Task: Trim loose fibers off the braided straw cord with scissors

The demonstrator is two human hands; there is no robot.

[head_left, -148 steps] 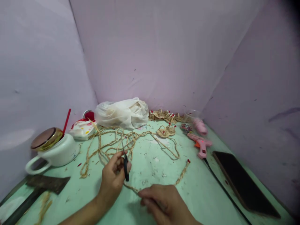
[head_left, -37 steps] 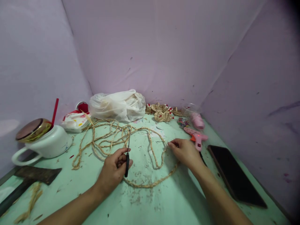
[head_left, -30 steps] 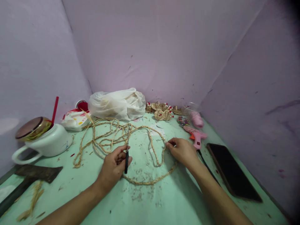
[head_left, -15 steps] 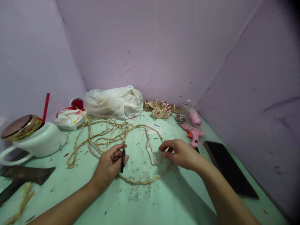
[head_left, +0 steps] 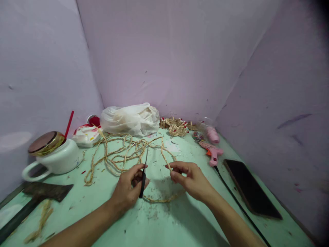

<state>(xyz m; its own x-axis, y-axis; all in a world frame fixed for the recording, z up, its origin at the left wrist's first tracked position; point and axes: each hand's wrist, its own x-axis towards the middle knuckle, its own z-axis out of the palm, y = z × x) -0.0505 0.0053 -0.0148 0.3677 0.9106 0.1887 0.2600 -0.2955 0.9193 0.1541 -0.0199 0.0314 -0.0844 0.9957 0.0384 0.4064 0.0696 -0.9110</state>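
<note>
My left hand (head_left: 130, 185) is closed around black-handled scissors (head_left: 143, 183), seen almost edge-on, their thin blade pointing away from me. My right hand (head_left: 189, 178) pinches a braided straw cord (head_left: 164, 156) between thumb and fingertips, right of the scissors. From there the cord runs back to a loose, looped pile (head_left: 123, 151) on the pale green table. Another stretch of cord (head_left: 160, 200) curves across the table in front of me, between the two hands; its ends are hidden by them.
A white mug (head_left: 60, 157) and a hatchet-like tool (head_left: 48, 192) are at left. Behind lie a plastic bag (head_left: 132, 120) and woven straw ornaments (head_left: 177, 128). Pink thread (head_left: 212, 135), a pink glue gun (head_left: 212, 152) with its cable, and a black phone (head_left: 253, 188) lie at right.
My right hand has moved slightly left and now pinches the cord, which is lifted at that point. My left hand with the scissors has shifted a little right. The view has tilted slightly.
</note>
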